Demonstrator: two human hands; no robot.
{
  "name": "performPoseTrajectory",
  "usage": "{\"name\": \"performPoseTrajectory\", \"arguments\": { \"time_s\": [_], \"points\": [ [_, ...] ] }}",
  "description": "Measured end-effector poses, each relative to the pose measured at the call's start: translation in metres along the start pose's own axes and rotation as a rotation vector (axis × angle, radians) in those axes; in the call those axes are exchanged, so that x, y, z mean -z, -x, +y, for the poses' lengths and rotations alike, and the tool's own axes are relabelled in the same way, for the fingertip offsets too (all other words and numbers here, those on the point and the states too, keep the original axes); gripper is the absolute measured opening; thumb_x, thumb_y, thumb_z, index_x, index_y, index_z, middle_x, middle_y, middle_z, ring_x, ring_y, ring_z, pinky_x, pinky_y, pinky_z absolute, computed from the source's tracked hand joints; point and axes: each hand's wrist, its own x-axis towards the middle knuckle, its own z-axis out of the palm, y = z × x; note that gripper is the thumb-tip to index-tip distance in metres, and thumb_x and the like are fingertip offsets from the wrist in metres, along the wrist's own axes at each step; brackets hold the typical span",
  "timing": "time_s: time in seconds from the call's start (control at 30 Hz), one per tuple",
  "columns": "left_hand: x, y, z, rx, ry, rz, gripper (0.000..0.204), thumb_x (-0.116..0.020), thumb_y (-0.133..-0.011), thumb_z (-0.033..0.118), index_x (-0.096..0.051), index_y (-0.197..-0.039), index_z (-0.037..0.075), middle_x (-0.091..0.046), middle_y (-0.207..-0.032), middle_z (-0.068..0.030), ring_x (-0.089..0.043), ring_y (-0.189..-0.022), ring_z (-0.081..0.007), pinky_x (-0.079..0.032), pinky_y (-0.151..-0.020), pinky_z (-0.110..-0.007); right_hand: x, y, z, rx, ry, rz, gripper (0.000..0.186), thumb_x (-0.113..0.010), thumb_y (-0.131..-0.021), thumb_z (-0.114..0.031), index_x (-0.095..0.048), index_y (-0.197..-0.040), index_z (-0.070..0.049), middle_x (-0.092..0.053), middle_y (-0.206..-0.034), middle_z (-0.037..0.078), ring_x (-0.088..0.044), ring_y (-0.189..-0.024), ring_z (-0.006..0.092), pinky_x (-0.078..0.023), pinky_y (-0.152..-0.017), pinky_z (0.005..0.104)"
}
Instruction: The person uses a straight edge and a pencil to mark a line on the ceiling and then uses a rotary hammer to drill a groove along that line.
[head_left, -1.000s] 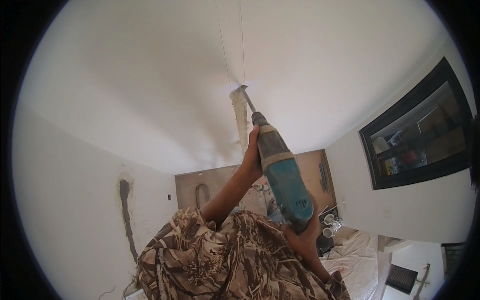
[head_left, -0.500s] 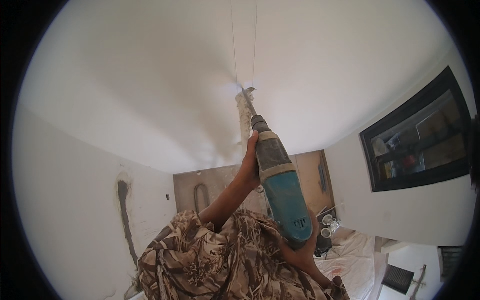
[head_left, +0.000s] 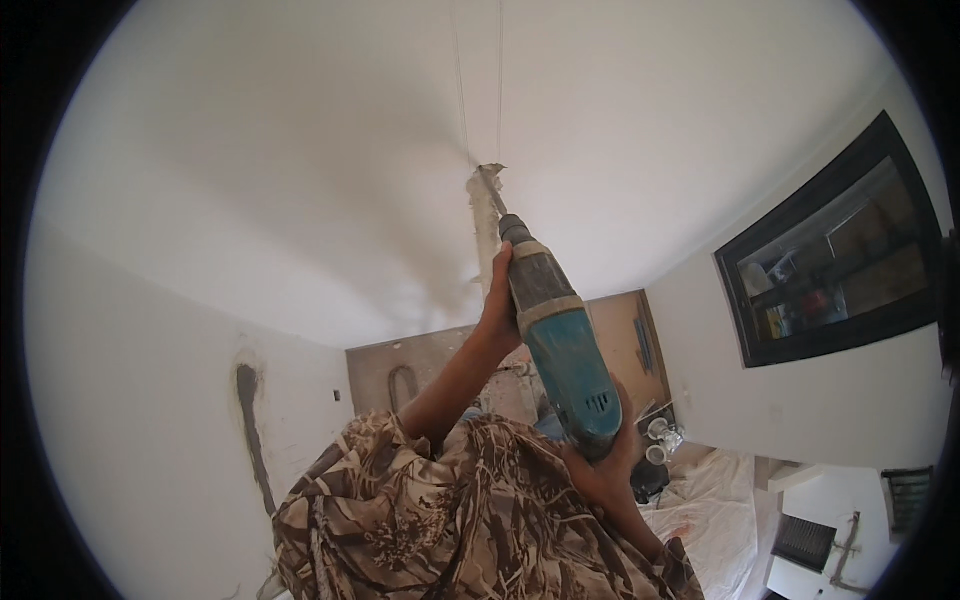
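A blue-green and black hammer drill (head_left: 568, 350) points up and away from me, tilted slightly left. My left hand (head_left: 500, 305) is wrapped round its front part from the left, mostly hidden behind the body. At the rear end, my right hand (head_left: 608, 462) is closed round the handle, which the body partly hides. The steel chisel bit (head_left: 493, 192) reaches to the top end of a rough channel (head_left: 484, 232) cut in the white plastered surface (head_left: 330, 180). Two thin parallel lines (head_left: 499, 90) run on from that end.
At left, another dark groove (head_left: 252, 430) runs down a white wall. A black-framed window (head_left: 735, 300) is at right. Crumpled plastic sheeting (head_left: 710, 510) lies at lower right, near clear round items (head_left: 658, 440). A looped hose (head_left: 402, 385) rests on a brownish area.
The drill and both hands have shifted slightly up and left in the view. The chisel bit remains at the channel's top end. My grip looks unchanged.
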Motion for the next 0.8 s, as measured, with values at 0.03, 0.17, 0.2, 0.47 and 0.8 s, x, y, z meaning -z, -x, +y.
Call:
{"name": "performPoseTrajectory", "arguments": {
  "time_s": [0.03, 0.17, 0.2, 0.47, 0.8],
  "points": [
    [-0.002, 0.005, -0.003, 0.000, -0.005, 0.018, 0.064, -0.050, -0.089, 0.066, -0.053, -0.116, 0.008, -0.061, -0.100, -0.0103, -0.064, -0.094, -0.0240, -0.055, -0.086, -0.041, 0.000, 0.007, 0.000, -0.039, -0.056, 0.001, 0.084, -0.060, -0.071, -0.001, -0.024, -0.146, 0.002, -0.052, -0.128, 0.023, -0.057, -0.117, 0.0298, -0.044, -0.100, 0.0403],
    [-0.007, 0.022, -0.012, 0.016, 0.019, 0.036, 0.063, -0.050, -0.090, 0.065, -0.053, -0.115, 0.008, -0.061, -0.100, -0.0101, -0.064, -0.094, -0.0231, -0.055, -0.085, -0.041, 0.007, 0.031, 0.013, 0.058, 0.052, 0.029, 0.085, -0.063, -0.072, -0.002, -0.023, -0.146, 0.003, -0.055, -0.125, 0.023, -0.058, -0.116, 0.0295, -0.045, -0.099, 0.0401],
    [-0.007, 0.024, -0.013, 0.028, 0.036, 0.032, 0.062, -0.050, -0.090, 0.065, -0.052, -0.115, 0.008, -0.061, -0.100, -0.0101, -0.064, -0.093, -0.0227, -0.056, -0.085, -0.040, 0.008, 0.033, 0.009, 0.066, 0.060, 0.022, 0.085, -0.063, -0.072, -0.002, -0.023, -0.146, 0.003, -0.056, -0.125, 0.023, -0.058, -0.117, 0.0297, -0.045, -0.099, 0.0401],
    [-0.010, 0.029, 0.011, -0.028, -0.042, 0.032, 0.062, -0.047, -0.091, 0.065, -0.051, -0.116, 0.008, -0.060, -0.102, -0.0108, -0.065, -0.094, -0.0236, -0.056, -0.083, -0.040, -0.006, 0.023, 0.002, 0.074, 0.040, -0.020, 0.086, -0.065, -0.071, -0.003, -0.023, -0.146, 0.004, -0.055, -0.126, 0.026, -0.057, -0.118, 0.0310, -0.045, -0.099, 0.0399],
    [0.009, 0.013, 0.037, 0.041, -0.032, 0.013, 0.058, -0.046, -0.092, 0.063, -0.054, -0.112, 0.009, -0.062, -0.096, -0.0090, -0.065, -0.090, -0.0218, -0.056, -0.081, -0.039, -0.035, 0.006, -0.008, 0.006, 0.008, -0.052, 0.088, -0.061, -0.071, 0.000, -0.019, -0.148, 0.002, -0.044, -0.131, 0.022, -0.049, -0.123, 0.0293, -0.041, -0.102, 0.0401]
  ]
}}
